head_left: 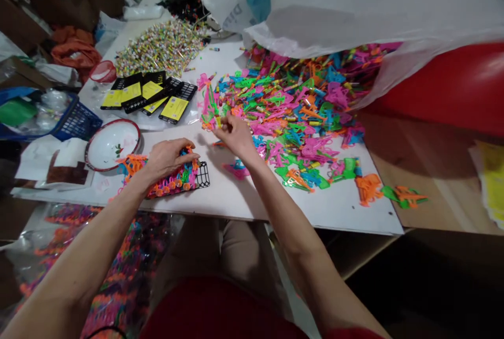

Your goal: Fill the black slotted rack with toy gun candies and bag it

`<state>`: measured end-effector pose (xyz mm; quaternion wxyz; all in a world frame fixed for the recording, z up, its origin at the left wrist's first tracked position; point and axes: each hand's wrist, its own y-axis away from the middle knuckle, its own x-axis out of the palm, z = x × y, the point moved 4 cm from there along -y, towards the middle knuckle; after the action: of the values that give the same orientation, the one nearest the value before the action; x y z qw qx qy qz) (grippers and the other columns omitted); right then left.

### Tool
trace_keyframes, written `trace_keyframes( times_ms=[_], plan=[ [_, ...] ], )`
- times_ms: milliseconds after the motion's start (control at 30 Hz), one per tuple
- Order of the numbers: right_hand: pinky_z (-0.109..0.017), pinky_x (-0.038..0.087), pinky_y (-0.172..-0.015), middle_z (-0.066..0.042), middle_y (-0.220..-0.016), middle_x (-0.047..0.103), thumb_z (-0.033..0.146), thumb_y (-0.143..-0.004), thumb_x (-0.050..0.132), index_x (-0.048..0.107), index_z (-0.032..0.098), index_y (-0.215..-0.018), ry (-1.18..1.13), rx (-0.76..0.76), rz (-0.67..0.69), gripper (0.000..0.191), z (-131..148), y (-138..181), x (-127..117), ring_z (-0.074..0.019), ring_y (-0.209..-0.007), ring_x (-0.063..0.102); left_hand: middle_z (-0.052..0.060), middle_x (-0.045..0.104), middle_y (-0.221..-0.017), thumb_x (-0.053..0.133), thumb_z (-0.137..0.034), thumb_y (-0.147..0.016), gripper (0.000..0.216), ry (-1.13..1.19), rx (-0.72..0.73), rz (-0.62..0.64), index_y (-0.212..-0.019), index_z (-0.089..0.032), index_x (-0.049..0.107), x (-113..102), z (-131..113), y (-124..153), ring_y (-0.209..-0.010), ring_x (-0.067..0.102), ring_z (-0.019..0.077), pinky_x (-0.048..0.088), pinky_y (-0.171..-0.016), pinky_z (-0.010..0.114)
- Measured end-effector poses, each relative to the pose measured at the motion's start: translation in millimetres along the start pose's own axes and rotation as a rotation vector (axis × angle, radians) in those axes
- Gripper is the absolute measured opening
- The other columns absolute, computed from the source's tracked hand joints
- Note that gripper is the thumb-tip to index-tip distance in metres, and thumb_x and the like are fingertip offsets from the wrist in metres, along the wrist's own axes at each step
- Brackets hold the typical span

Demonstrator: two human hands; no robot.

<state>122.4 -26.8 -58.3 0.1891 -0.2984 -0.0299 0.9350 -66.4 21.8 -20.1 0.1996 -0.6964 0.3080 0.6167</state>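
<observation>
My left hand lies over a black lattice tray packed with colourful plastic toys. Its thumb and fingers close around toys near the tray's right end, where a strip of bare lattice shows. My right hand, at the left edge of a big heap of loose toys, pinches a small toy with a yellow part. Green and pink pieces lie right behind those fingertips, so the held toy's full shape is unclear.
Several black trays with yellow cards lie behind my left hand, before a pile of small capsule-like pieces. A red-rimmed white bowl and blue basket stand left. A white sack overhangs the heap. Bagged toys lie below.
</observation>
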Motion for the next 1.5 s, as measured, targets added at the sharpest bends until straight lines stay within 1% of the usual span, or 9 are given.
trace_keyframes(
  times_ms=[133,267,367,467,767,933,1033,1200,1500],
  plan=[
    [-0.024,0.044,-0.061,0.003,-0.062,0.057,0.027,-0.078,0.060,0.060,0.017,-0.077,-0.273,0.155,0.174,0.011,-5.1,89.0,26.7,-0.0135,-0.059,0.056,0.008,0.073,-0.098,0.046,-0.063,-0.088,0.051,-0.038,0.016,0.034,-0.109,-0.022,0.066,0.3,-1.2,0.1,-0.090,0.067,0.0257,0.044,-0.073,0.031],
    [-0.025,0.049,-0.067,0.000,-0.072,0.064,0.020,-0.084,0.052,0.060,0.017,-0.091,-0.402,0.301,0.243,0.011,-18.0,136.1,67.8,-0.0152,-0.068,0.063,0.007,0.072,-0.107,0.048,-0.060,-0.089,0.051,-0.040,0.035,0.009,-0.123,-0.025,0.061,-3.0,-4.5,1.2,-0.094,0.067,0.0258,0.045,-0.077,0.031],
    [-0.028,0.050,-0.080,-0.006,-0.093,0.067,0.021,-0.088,0.052,0.060,0.018,-0.099,-0.221,0.152,0.220,0.014,-11.8,132.1,74.6,-0.0183,-0.087,0.064,0.005,0.069,-0.115,0.048,-0.059,-0.089,0.054,-0.018,0.068,-0.025,-0.133,-0.028,0.054,-4.2,-5.6,2.7,-0.097,0.066,0.0248,0.045,-0.080,0.031],
    [-0.029,0.049,-0.081,-0.010,-0.105,0.063,0.020,-0.091,0.051,0.059,0.016,-0.102,0.073,0.021,0.317,0.015,-2.1,125.2,72.5,-0.0201,-0.092,0.061,0.004,0.067,-0.121,0.043,-0.058,-0.092,0.049,0.026,0.135,-0.025,-0.130,-0.030,0.057,-1.8,-5.3,3.5,-0.102,0.065,0.0239,0.046,-0.084,0.032],
    [-0.030,0.053,-0.073,-0.015,-0.107,0.060,0.009,-0.092,0.038,0.057,0.014,-0.111,0.475,-0.068,0.533,0.028,19.6,116.7,82.5,-0.0226,-0.093,0.061,0.002,0.070,-0.115,0.046,-0.051,-0.092,0.039,0.029,0.103,-0.023,-0.119,-0.029,0.065,-2.1,-5.9,1.0,-0.097,0.066,0.0220,0.046,-0.085,0.031],
    [-0.036,0.055,-0.079,-0.016,-0.110,0.059,0.015,-0.094,0.041,0.058,0.012,-0.112,0.404,-0.027,0.527,0.025,17.3,121.5,80.3,-0.0256,-0.097,0.062,0.002,0.071,-0.112,0.046,-0.052,-0.092,0.041,0.004,0.097,-0.033,-0.119,-0.029,0.065,-2.2,-6.0,2.4,-0.093,0.067,0.0218,0.046,-0.083,0.031],
    [-0.035,0.052,-0.092,-0.014,-0.115,0.059,0.018,-0.095,0.044,0.055,0.012,-0.118,0.198,-0.063,0.369,0.026,16.2,132.5,68.0,-0.0231,-0.106,0.059,0.002,0.071,-0.111,0.044,-0.052,-0.092,0.042,-0.001,0.090,-0.044,-0.119,-0.029,0.065,-1.8,-5.2,2.9,-0.094,0.067,0.0222,0.046,-0.083,0.031],
    [-0.036,0.040,-0.109,-0.014,-0.133,0.051,0.019,-0.091,0.054,0.043,0.016,-0.134,-0.112,-0.302,0.079,0.045,25.5,136.2,48.2,-0.0206,-0.128,0.045,0.002,0.072,-0.109,0.045,-0.052,-0.092,0.042,0.005,0.084,-0.024,-0.120,-0.029,0.064,-2.7,-7.3,2.6,-0.094,0.067,0.0223,0.046,-0.082,0.031],
    [-0.040,0.049,-0.098,-0.015,-0.122,0.060,0.020,-0.092,0.052,0.045,0.017,-0.134,-0.074,-0.447,0.135,0.043,18.9,125.5,53.5,-0.0231,-0.119,0.053,0.003,0.069,-0.117,0.044,-0.051,-0.093,0.041,0.033,0.124,-0.015,-0.118,-0.027,0.065,-2.9,-7.1,3.1,-0.098,0.066,0.0222,0.046,-0.088,0.034]
  ],
)
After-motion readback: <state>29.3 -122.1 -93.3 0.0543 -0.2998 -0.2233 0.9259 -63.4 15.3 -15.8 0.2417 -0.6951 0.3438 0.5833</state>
